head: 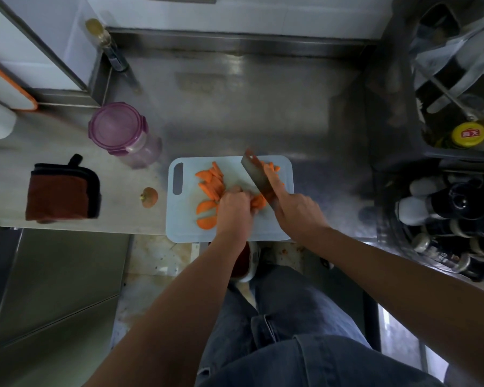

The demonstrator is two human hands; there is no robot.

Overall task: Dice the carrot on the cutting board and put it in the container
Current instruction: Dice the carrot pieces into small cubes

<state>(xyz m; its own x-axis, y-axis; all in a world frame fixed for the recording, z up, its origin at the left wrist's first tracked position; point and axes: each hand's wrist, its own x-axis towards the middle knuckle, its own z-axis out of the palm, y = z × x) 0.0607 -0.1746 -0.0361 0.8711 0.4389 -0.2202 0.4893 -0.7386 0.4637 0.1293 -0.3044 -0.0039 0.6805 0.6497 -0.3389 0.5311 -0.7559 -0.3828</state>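
A pale blue cutting board (183, 217) lies on the steel counter (263, 107), its near edge at the counter's front lip. Carrot slices (211, 180) are spread over the board: long strips toward the far side, half-moon pieces nearer the person, and a few more bits beyond the blade on the right. The left hand (233, 212) is curled over a small bunch of those slices at the board's middle, fingertips tucked and pressing them down. The right hand (298, 210) grips the handle of a cleaver (256, 174), forefinger stretched along the blade (the handle itself is hidden in the fist). The blade stands just right of the left hand's knuckles, tip pointing away.

The container (123, 132), clear with a purple clip-on lid in place, stands on the counter beyond the board's left corner. A cut carrot top (149, 197) lies just left of the board, and a folded dark red cloth (59, 196) further left. Dark sauce bottles (458, 213) crowd the right edge.
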